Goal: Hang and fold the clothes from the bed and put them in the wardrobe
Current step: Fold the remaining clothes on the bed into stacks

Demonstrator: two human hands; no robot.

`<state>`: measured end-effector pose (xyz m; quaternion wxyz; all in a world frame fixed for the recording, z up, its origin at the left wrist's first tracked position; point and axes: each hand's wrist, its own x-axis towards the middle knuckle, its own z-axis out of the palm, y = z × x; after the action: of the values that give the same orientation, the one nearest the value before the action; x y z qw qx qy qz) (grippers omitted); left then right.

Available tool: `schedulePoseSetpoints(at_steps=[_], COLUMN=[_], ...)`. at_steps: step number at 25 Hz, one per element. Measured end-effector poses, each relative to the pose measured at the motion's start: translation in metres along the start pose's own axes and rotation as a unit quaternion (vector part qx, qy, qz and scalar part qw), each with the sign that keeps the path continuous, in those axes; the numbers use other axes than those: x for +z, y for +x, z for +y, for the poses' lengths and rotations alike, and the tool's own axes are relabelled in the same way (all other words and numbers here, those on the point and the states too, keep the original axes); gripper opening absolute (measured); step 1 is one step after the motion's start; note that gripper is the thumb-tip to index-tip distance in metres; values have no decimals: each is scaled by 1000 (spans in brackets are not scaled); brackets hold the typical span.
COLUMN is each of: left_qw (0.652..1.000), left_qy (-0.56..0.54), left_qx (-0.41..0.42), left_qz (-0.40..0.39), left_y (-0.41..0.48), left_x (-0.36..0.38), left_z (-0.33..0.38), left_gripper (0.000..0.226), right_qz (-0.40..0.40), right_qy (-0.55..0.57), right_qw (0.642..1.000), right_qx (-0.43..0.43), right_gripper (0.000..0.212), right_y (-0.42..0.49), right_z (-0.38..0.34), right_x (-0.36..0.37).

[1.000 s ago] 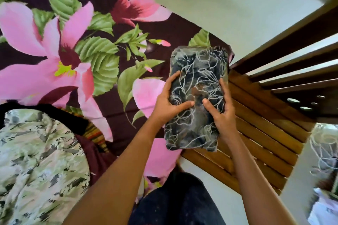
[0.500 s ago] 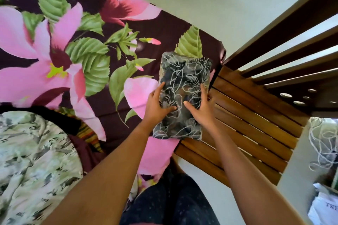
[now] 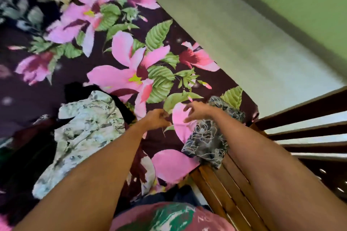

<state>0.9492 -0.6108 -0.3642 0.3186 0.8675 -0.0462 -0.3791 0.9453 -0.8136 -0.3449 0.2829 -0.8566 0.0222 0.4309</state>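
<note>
Folded dark line-floral garment [image 3: 206, 140] lying at lower right corner of bed [image 3: 122, 52], beside wooden slatted footboard [image 3: 221, 189], pale camouflage-print garment [image 3: 84, 137] heaped centre left, left hand [image 3: 155, 118] loosely curled, empty, right hand [image 3: 197, 109] fingers spread, empty, both mid-frame.

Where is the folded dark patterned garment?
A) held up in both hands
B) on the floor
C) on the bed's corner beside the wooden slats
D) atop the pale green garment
C: the folded dark garment lies on the flowered bedsheet next to the wooden slats, unheld.
</note>
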Motion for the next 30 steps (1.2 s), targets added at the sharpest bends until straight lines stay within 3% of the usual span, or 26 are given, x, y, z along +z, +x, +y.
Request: schedulePoseSetpoints(at_steps=[3,5,7,9,11,14,19,23,30], left_qw=[997,992,995,991,957,926,934,944,945], left_qy=[68,89,34,-86,-221,-273,-228,-213,-195], left_qx=[-42,-69,-76,-97,-128,-152,-156,-166,-195], left_qz=[-2,-53,-46,30,137,211,224,189,176], left_y=[-46,-72,-94,-117,-139,-169,-214,-238,-257], left_x=[-29,-38,-45,-56,-65,-77,-96,-102,-100], left_z=[-40,-65,-87,-107,-131,-170,-242,-292,-369], left_gripper=[37,39,36,31,25,24,28,29,34], right_qz=[-99,-93,-89,-117,-137,-144,-169,-182,-157], right_qy=[-181,-264,-295,-289,-239,-157,-148,-163,-173], right_qw=[978,958,945,941,952,967,966,962,960], right_qx=[-16,-62,-106,-130,-133,-140,-125,-119,-153], right_gripper=[48,27,22,38,51,55,52,47,48], right_y=[8,14,20,29,38,43,52,62,82], right_z=[-69,-111,-146,-181,-211,-247,-299,-333,-372], right_x=[4,20,40,60,80,113,181,219,284])
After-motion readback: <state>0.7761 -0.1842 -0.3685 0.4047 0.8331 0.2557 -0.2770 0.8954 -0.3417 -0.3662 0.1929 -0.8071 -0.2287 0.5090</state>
